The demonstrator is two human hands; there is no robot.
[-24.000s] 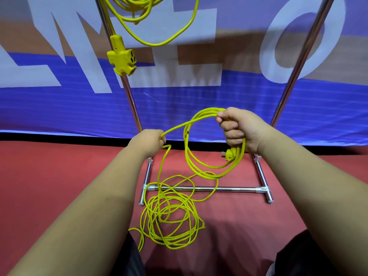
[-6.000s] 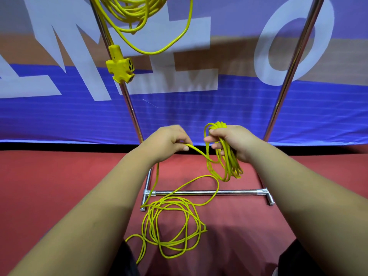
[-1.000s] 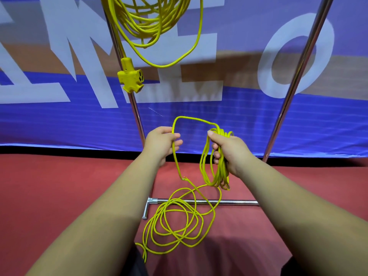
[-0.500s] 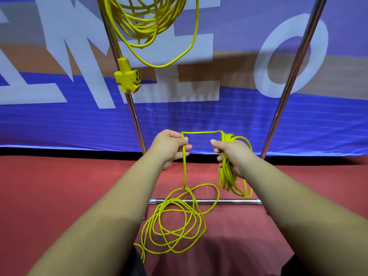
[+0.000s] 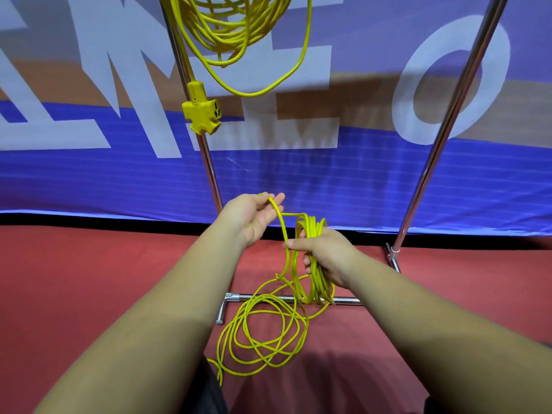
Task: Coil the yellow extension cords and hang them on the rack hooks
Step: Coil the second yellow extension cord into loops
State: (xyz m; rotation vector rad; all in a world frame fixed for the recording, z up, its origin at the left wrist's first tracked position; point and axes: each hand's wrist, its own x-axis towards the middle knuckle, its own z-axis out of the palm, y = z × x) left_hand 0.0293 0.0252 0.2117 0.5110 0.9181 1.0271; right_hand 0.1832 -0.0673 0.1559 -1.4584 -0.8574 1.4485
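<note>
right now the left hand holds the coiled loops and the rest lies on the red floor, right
No: the head view shows the right hand holding the coiled loops; the left hand holds one strand. The rest lies on the red floor.

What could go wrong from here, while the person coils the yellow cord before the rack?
1. The loose loops on the floor overlap and cross the rack's base bar; pulled upward, they may tangle or catch there.
2. The left hand holds the strand only near its fingertips, so the next turn could slip.
3. The right hand grips a thick coil; turns may spill out.
</note>
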